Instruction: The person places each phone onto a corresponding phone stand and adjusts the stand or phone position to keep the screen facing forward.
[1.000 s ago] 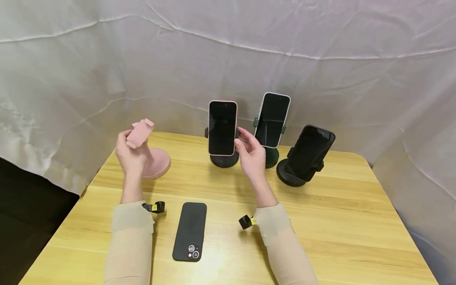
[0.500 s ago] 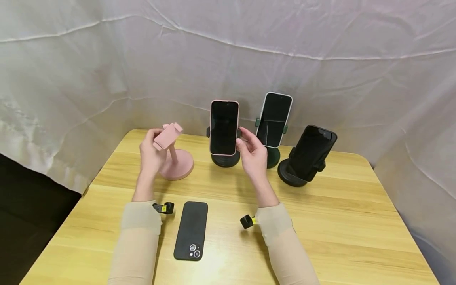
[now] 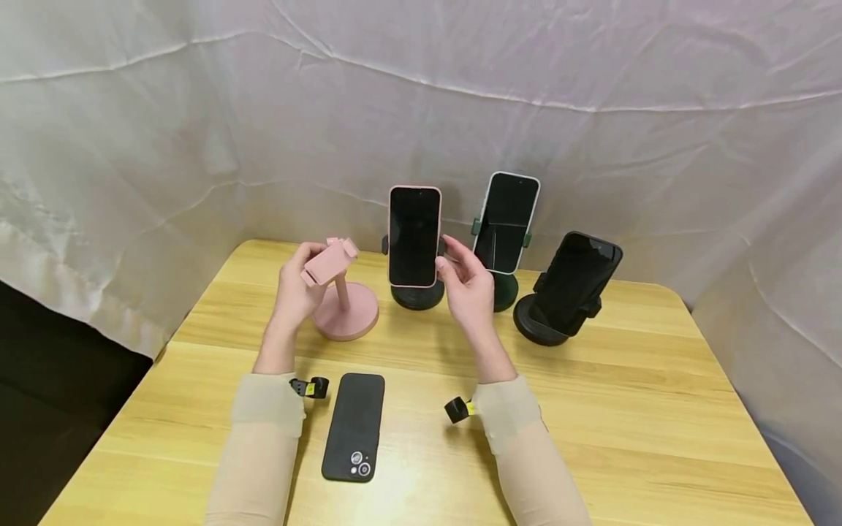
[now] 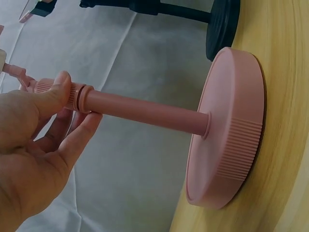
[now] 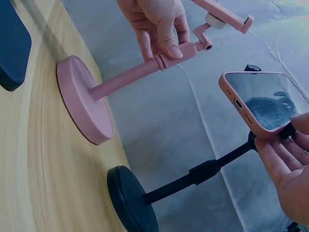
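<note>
A pink phone stand [image 3: 345,313] is upright on its round base, its phone clamp [image 3: 330,263] holding no phone. My left hand [image 3: 297,292] pinches the ribbed collar [image 4: 77,96] at the top of its post, thumb on one side and fingers on the other. A pink-edged smartphone [image 3: 414,235] sits upright in a stand with a black base [image 3: 417,296]. At that phone's right edge, my right hand [image 3: 468,288] grips the phone and the black clamp arm, thumb in front and fingers behind, as the right wrist view shows.
A white-edged phone [image 3: 506,219] stands in a dark green stand [image 3: 504,291], right of my right hand. Farther right, a black phone [image 3: 577,281] leans in a black stand [image 3: 536,321]. A black phone [image 3: 353,427] lies camera side up near the front. Pale cloth [image 3: 421,88] hangs behind the wooden table [image 3: 631,409].
My left hand has brought the pink stand rightwards along the table, close to the black-based stand. My right hand has stayed at the pink-edged phone.
</note>
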A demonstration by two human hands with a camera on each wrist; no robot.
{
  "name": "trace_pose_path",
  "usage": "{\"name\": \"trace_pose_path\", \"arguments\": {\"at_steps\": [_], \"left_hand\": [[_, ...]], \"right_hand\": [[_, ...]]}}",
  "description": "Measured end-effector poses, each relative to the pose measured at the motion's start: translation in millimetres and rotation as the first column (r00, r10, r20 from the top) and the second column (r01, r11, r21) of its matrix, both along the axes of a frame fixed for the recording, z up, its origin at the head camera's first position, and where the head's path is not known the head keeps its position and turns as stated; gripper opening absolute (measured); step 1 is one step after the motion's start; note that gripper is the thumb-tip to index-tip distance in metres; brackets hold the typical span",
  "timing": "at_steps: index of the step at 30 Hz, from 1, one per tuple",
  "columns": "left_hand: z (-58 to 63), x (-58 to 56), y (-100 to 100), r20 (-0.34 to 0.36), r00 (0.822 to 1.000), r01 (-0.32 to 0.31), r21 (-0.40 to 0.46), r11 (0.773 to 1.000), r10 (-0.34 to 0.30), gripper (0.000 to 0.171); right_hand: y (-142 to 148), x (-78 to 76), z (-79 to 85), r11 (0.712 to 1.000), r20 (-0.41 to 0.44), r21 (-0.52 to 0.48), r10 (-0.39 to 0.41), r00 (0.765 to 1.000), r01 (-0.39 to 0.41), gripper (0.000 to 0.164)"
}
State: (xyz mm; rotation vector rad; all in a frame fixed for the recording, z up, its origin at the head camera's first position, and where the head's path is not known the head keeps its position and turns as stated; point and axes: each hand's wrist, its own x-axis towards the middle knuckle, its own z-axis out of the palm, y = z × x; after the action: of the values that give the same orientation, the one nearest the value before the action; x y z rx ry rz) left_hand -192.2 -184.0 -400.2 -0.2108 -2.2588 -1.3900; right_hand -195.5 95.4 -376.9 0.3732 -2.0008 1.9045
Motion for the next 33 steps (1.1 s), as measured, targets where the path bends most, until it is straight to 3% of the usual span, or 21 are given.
{"name": "trace_pose_path", "arguments": {"at_steps": [4, 8, 13, 17, 22, 24, 28, 33], "left_hand": [[-1.2, -0.5, 2.1, -0.001, 1.000, 0.001, 0.003, 1.000, -0.001, 0.038], [-0.7, -1.7, 5.6, 0.022, 1.000, -0.010, 0.000, 1.000, 0.010, 0.038], [0.3, -3.0, 5.3, 0.044, 0.999, -0.006, -0.011, 1.000, 0.006, 0.041], [0.9, -3.6, 1.8, 0.039, 0.999, 0.008, -0.017, 1.000, -0.007, 0.044], [2.2, -2.9, -1.6, 0.047, 0.999, 0.017, -0.014, 1.000, -0.017, 0.044], [2.8, -2.8, -1.9, 0.056, 0.998, 0.024, -0.011, 1.000, -0.024, 0.043], [3.5, -2.4, -1.4, 0.074, 0.997, 0.033, -0.007, 0.999, -0.032, 0.043], [3.7, -1.4, -4.3, 0.076, 0.997, 0.029, -0.032, 0.999, -0.027, 0.040]], "right_hand": [[2.3, 2.7, 1.7, 1.000, 0.012, 0.004, 0.004, 1.000, -0.005, 0.042], [5.1, 5.4, 5.8, 0.999, -0.107, 0.045, -0.010, 0.994, 0.015, 0.045], [2.8, 16.2, 21.0, 0.975, -0.343, 0.176, -0.071, 0.937, 0.138, 0.046], [-9.3, 24.8, 36.5, 0.971, -0.440, 0.209, -0.014, 0.898, 0.117, 0.043], [-32.6, 25.2, 50.1, 0.963, -0.426, 0.265, 0.165, 0.889, -0.052, 0.040], [-40.4, 23.7, 53.7, 0.942, -0.398, 0.322, 0.228, 0.889, -0.098, 0.040], [-52.6, 18.1, 60.6, 0.875, -0.337, 0.470, 0.297, 0.893, -0.113, 0.040], [-66.8, 9.2, 66.5, 0.817, -0.258, 0.554, 0.355, 0.898, -0.164, 0.034]]}}
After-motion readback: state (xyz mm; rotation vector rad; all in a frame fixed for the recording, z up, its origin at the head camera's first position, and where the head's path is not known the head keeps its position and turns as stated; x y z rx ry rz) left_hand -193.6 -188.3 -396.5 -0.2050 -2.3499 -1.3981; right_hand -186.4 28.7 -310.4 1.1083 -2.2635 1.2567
